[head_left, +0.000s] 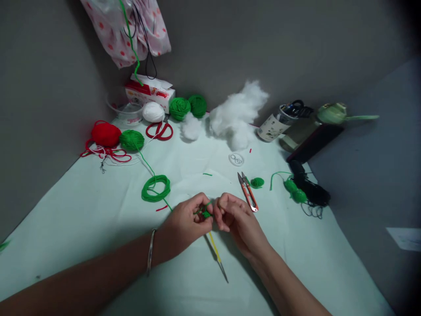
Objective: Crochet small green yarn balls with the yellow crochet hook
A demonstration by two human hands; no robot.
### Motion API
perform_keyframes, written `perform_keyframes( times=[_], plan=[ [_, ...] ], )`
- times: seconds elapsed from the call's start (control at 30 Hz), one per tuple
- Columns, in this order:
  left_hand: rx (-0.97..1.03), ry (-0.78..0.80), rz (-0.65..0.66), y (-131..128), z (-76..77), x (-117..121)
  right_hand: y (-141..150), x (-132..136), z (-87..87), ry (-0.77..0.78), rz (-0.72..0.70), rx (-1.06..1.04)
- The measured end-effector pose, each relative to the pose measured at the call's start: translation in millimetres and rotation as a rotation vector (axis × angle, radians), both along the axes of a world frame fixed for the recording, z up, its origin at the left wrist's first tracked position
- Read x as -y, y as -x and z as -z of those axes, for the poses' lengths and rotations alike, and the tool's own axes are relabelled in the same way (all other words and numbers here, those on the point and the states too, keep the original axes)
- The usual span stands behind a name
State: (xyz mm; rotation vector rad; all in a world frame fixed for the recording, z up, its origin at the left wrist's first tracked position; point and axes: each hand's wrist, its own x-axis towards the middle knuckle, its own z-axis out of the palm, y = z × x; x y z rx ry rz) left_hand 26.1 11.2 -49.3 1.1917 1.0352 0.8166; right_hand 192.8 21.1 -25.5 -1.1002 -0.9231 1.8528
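Grey walls (279, 39) enclose a pale worktop (98, 210), and one small green yarn piece (206, 214) is held above its middle. The left hand (186, 221) has its thumb and fingers clamped on that piece. The right hand (241, 221) is just beside it, thumb and forefinger drawn together; I cannot tell whether this grip has anything between the fingertips. One yellow-handled hook (214, 246) slants down from beneath the left hand, its metal end toward the near edge. One green yarn coil (155, 195) is near the left wrist, a strand running from it toward the left hand.

Beyond the right hand are one pair of orange snips (248, 193) and, beside them, one small green oval (257, 182). Two green balls (298, 195) lie farther right, by one black cord bundle (317, 193).

Five yarn balls sit toward the back and left: one red ball (105, 134), one white ball (153, 112) and three green, the nearest a green ball (131, 140). One pair of red-handled scissors (159, 131) lies among them. White stuffing (235, 112) forms one large heap and one small tuft.

Of the containers, one round dish (231, 161) has rings in it, too small to count surely. One labelled cup (271, 127) holds several dark-handled items. One clear tub (127, 117) has contents I cannot make out; beside it, one tissue box (148, 95) has white tissue poking from its top.
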Motion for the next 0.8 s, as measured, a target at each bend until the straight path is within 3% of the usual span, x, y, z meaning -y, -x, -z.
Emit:
perform_keyframes(
  times=[0.1, 0.3, 0.43, 0.67, 0.8],
  plan=[
    [-0.118, -0.097, 0.003, -2, -2.8, 2, -1, 2, -1.3, -0.043, -0.056, 0.098],
    [-0.288, -0.32, 0.05, 0, -5.1, 0, -4, 9, -1.8, -0.27, -0.14, 0.399],
    [-0.322, -0.383, 0.115, 5, -1.2, 3, -8, 12, 5.6, -0.271, -0.162, 0.411],
    [-0.298, -0.3, 0.062, 9, -2.3, 1, -13, 9, 4.7, -0.143, -0.118, 0.182],
    [-0.259, -0.213, 0.018, 10, -5.0, 0, -19, 9, -1.6, -0.319, -0.128, 0.385]
  ],
)
